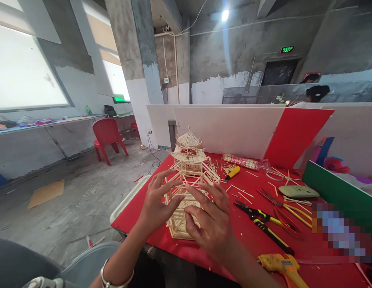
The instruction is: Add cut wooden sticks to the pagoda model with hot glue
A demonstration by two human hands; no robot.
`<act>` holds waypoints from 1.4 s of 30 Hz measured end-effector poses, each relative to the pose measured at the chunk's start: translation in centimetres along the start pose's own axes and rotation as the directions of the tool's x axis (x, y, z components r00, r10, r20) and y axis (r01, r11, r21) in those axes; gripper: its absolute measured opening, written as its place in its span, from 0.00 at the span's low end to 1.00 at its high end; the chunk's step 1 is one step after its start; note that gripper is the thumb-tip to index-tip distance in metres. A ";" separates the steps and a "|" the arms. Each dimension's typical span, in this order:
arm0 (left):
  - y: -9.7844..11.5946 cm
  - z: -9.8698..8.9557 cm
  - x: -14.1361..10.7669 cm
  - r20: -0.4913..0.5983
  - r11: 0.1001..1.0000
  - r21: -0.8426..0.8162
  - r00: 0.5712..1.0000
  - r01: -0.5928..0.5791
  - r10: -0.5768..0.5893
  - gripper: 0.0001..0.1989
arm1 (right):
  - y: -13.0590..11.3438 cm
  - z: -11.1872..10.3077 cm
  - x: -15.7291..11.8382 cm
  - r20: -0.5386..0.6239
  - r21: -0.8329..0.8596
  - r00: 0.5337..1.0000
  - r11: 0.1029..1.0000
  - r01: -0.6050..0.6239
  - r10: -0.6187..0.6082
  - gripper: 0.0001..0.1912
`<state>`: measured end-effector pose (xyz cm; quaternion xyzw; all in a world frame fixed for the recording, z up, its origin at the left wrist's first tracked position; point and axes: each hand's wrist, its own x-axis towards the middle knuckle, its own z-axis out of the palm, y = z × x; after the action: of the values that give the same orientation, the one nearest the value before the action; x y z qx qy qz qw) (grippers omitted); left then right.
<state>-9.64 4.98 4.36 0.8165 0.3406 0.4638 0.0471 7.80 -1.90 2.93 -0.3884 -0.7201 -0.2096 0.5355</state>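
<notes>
A pagoda model of thin wooden sticks (190, 158), with tiered roofs and a pointed top, stands upright at the table's near left. My left hand (159, 198) is at its left side, thumb and fingers apart, nothing visible between them. On the near right side is my right hand (211, 214); its thumb and index finger come together in a pinch while the other fingers stretch toward the model. Whatever the pinch holds, if anything, is too small to make out. Both hands overlap the model's lower tiers, so I cannot tell whether they touch it.
On the red tabletop (234, 236) right of the model lie loose sticks, a yellow-handled tool (233, 173), bagged sticks (244, 161), black-and-yellow pliers (264, 224), red-handled pliers (282, 212), an olive case (298, 191) and a yellow glue gun (282, 266). White panels (228, 128) stand behind.
</notes>
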 end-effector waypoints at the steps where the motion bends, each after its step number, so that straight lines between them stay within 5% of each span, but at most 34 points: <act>1: 0.1 0.0 0.0 0.003 1.000 0.000 1.000 0.001 -0.001 0.13 | -0.2 -0.3 -0.1 0.003 0.030 1.000 1.000 -0.004 0.004 0.04; 10: 0.1 -0.1 0.0 0.022 1.000 0.002 1.000 0.007 -0.008 0.12 | -1.1 -2.2 -1.4 -0.015 0.095 1.000 0.995 -0.009 0.011 0.06; 42: 0.0 0.0 0.0 0.019 1.000 0.021 1.000 0.014 -0.014 0.12 | -2.1 -2.7 -2.8 -0.011 0.182 0.997 0.980 -0.079 0.083 0.08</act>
<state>-9.65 5.01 4.33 0.8188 0.3509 0.4521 0.0450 8.11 -6.05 1.50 -0.3649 -0.7147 -0.1248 0.5834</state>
